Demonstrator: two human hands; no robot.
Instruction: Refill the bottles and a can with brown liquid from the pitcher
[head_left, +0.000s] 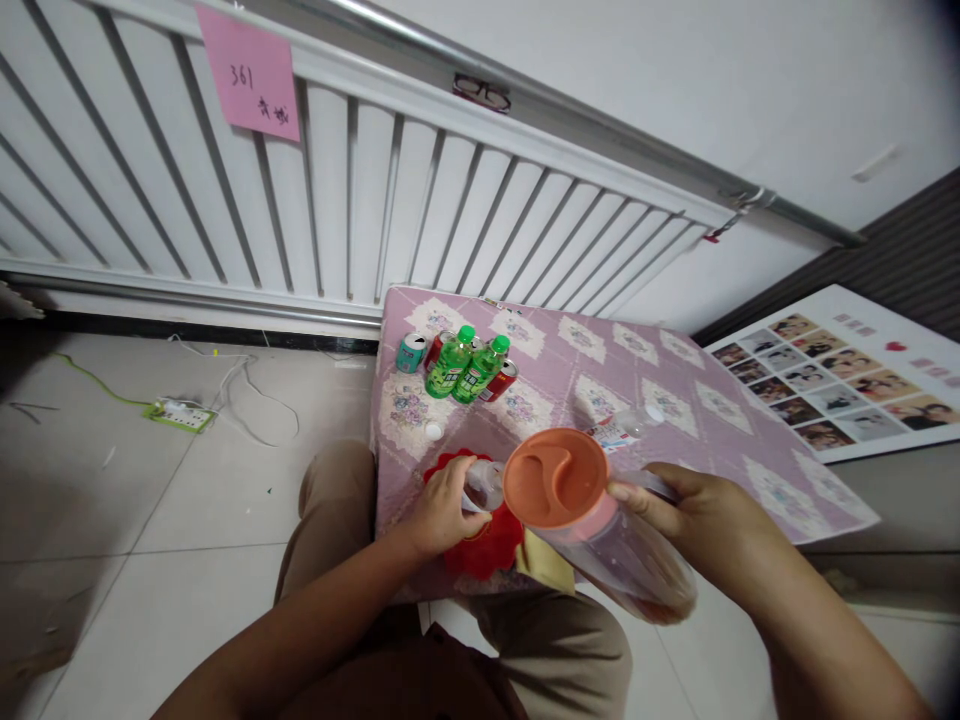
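Observation:
My right hand (709,515) is wrapped round the handle of a clear pitcher (637,570) with an orange lid (555,478). The pitcher leans left, its lid end up against the rim of a clear cup (486,484); some brownish liquid shows near its base. Around that cup, fingers and thumb of my left hand (444,508) are closed. It is over a red scalloped mat (484,555), and I cannot tell whether its bottom touches the mat. Whether liquid is flowing is not visible. A folded yellow cloth (547,562) lies beside the mat, partly behind the pitcher.
On the table with its purple floral cover (540,330) stand two green-capped bottles (465,372), a teal can (410,353) and red cans (504,380). A white cap (433,432) and a clear bottle (634,423) lie nearby. A radiator (450,190) runs behind; a power strip (178,414) is on the floor.

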